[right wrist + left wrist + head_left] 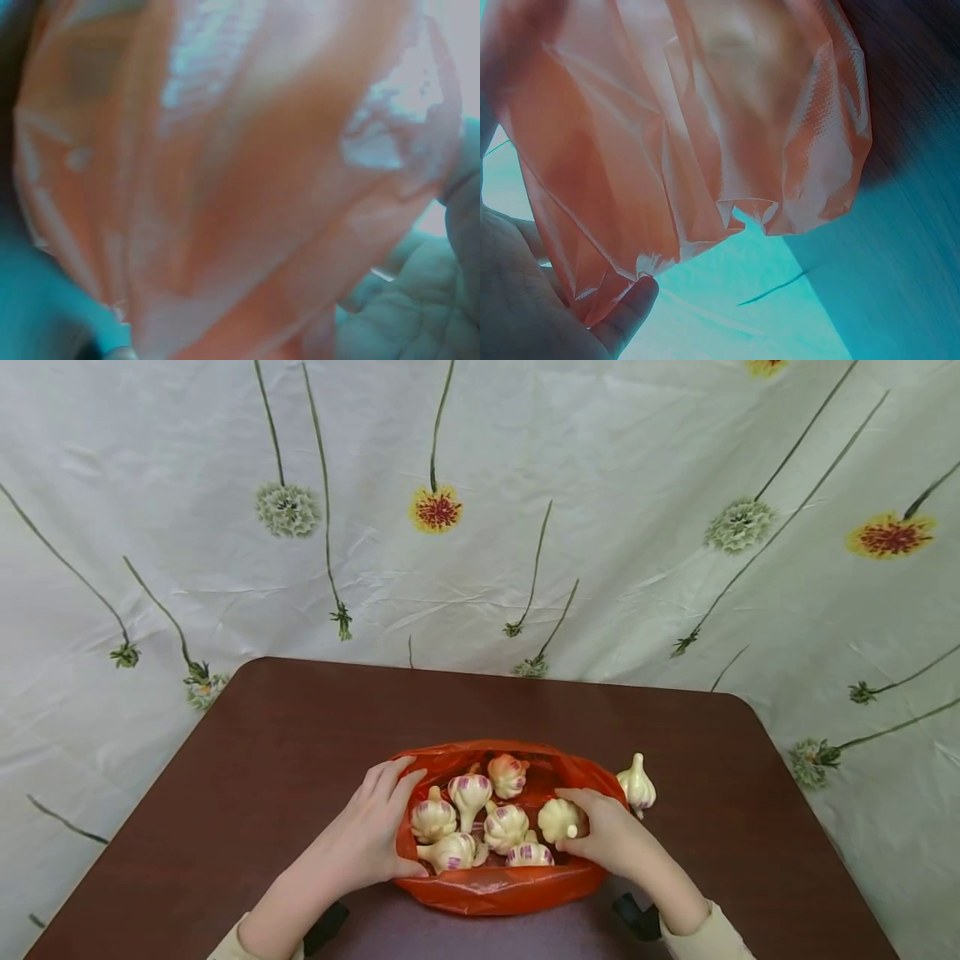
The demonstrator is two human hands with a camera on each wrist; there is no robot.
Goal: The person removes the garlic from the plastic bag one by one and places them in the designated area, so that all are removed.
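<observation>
An orange-red plastic bag [498, 893] lies with its mouth spread wide, several garlic bulbs [506, 827] inside. Most of the bulbs are cream with purple marks. My left hand [375, 827] grips the bag's left rim, and the left wrist view shows the thumb [634, 311] pinching the plastic [652, 150]. My right hand [611, 831] reaches over the right rim, thumb and fingers around a pale garlic bulb [558, 820] within the mouth. In the right wrist view the bag [247, 195] hides the fingertips and shows part of the palm [420, 315].
Another garlic bulb [636, 785] lies on the dark brown table [315, 727], just right of the bag. A pale cloth with printed flowers [480, 568] hangs behind the table.
</observation>
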